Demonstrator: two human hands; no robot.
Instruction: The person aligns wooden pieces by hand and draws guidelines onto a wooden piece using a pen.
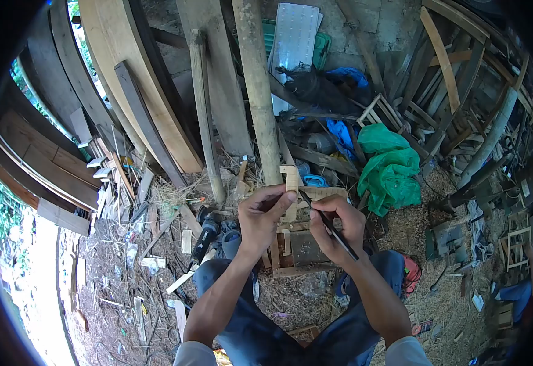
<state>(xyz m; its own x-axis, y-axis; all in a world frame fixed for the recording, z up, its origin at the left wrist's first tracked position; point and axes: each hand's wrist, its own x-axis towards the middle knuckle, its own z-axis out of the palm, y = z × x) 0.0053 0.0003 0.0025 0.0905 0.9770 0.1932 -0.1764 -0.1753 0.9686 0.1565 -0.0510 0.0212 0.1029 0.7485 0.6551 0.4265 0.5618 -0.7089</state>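
Observation:
My left hand [260, 219] is closed, pinching a small pale wooden piece [291, 178] with a hooked upper end. The piece stands upright between thumb and fingers, and its lower part is partly hidden. Beside it, my right hand [344, 227] grips a slim dark tool [343, 243] like a pen; its exact kind is unclear. The tool's tip points up and left, close to the wooden piece. Below both hands, between my knees, lies a low wooden box or block [306, 268], with another small pale wooden strip [286, 243] on it.
A dark power tool [205, 235] lies left of my knee. Long planks [150, 91] and poles [257, 91] lean ahead. A green plastic sheet [388, 171] is at right. Wood scraps and shavings [132, 280] cover the ground. Another person's arm [532, 262] shows far right.

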